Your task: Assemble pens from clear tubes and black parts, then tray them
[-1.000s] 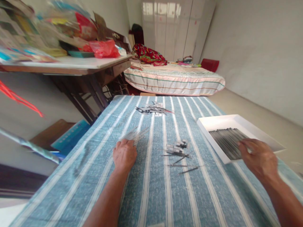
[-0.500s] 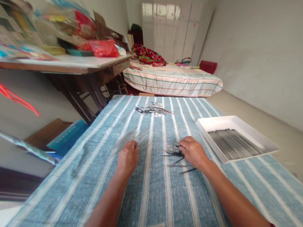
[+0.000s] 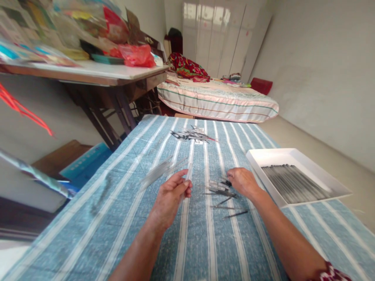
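My left hand [image 3: 172,197] is raised over the cloth, thumb and fingers pinched on a thin, clear plastic tube [image 3: 190,171] that points away from me. To its left lies a loose bundle of similar clear tubes [image 3: 158,171]. My right hand [image 3: 241,180] rests at the edge of a small heap of dark, thin rods and clear pieces [image 3: 221,191]. Its fingers are closed at a small dark-ended piece there, and what exactly they grip is hidden. A few loose black rods [image 3: 237,214] lie nearer to me.
On the right stands a white open box [image 3: 271,191] with a row of dark-tipped rods [image 3: 293,181]. Another pile of thin black and clear parts [image 3: 195,135] sits at the striped table's [image 3: 164,242] far end. A cluttered side table [image 3: 137,74] is at left, a bed [image 3: 216,101] beyond.
My left hand has lifted away from the clear tube bundle and moved right, now with one tube in its fingers. My right hand stays at the dark heap.
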`<action>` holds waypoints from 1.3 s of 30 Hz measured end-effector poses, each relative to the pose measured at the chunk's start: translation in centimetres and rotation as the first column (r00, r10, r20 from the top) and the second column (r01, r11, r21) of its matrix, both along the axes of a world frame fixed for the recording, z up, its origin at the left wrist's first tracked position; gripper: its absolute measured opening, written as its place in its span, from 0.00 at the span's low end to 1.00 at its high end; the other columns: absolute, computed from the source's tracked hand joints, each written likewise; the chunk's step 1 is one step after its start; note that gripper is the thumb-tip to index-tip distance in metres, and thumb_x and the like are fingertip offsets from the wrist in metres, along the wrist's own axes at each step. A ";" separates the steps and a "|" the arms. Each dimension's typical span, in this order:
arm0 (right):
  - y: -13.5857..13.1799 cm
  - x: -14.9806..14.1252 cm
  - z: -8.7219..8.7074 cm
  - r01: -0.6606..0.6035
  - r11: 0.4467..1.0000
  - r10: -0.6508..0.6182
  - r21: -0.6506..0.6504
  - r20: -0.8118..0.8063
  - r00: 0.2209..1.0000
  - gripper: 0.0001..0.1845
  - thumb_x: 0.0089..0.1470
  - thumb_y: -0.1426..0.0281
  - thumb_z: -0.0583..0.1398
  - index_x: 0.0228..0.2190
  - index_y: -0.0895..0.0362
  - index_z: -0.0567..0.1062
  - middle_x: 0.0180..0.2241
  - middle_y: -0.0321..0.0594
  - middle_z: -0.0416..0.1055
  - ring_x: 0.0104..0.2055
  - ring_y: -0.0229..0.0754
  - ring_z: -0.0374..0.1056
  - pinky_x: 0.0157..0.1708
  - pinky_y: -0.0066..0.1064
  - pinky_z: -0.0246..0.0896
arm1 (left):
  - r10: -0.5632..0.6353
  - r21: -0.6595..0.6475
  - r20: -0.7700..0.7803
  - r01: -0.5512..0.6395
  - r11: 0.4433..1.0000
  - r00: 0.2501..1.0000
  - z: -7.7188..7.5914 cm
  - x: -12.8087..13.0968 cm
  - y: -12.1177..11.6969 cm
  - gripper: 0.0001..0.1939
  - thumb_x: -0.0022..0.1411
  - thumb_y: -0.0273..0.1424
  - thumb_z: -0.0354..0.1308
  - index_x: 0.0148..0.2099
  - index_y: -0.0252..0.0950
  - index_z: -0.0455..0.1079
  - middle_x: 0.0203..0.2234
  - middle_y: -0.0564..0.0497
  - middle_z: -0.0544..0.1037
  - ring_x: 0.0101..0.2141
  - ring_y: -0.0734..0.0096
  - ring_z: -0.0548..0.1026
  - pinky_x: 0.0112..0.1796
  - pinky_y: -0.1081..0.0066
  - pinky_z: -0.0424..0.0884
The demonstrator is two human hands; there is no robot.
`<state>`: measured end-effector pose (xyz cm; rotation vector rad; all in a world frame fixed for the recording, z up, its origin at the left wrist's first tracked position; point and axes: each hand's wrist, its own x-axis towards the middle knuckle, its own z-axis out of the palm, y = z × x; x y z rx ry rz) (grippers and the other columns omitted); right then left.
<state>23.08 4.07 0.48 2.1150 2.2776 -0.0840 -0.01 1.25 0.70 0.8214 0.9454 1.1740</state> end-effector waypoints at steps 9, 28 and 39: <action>-0.5 1.1 0.5 -0.033 0.999 0.032 -0.035 -0.035 0.999 0.11 0.51 0.69 0.54 0.30 0.52 0.77 0.30 0.38 0.75 0.35 0.41 0.69 0.28 0.26 0.51 | -0.004 0.015 -0.020 0.004 1.000 1.000 -0.2 -0.1 0.0 0.15 0.51 0.32 0.59 0.43 0.35 0.69 0.20 0.56 0.70 0.19 0.79 0.64 0.22 0.76 0.59; -3.7 -0.1 -0.7 -0.031 0.992 0.119 0.122 -0.826 0.550 0.05 0.45 0.74 0.55 0.24 0.58 0.71 0.22 0.34 0.70 0.25 0.36 0.66 0.25 0.25 0.58 | -0.220 -0.002 -0.130 0.222 0.975 0.967 -0.9 1.0 -0.7 0.09 0.50 0.33 0.60 0.35 0.35 0.68 0.23 0.53 0.74 0.20 0.79 0.65 0.20 0.77 0.59; -4.9 -2.3 1.2 -0.124 0.987 0.125 0.105 -0.978 0.169 0.11 0.45 0.66 0.63 0.33 0.58 0.75 0.22 0.34 0.69 0.22 0.33 0.64 0.22 0.25 0.62 | -0.355 0.009 -0.196 0.364 0.931 0.914 -0.4 1.3 -1.6 0.10 0.52 0.34 0.60 0.37 0.35 0.71 0.22 0.52 0.74 0.19 0.79 0.66 0.20 0.77 0.59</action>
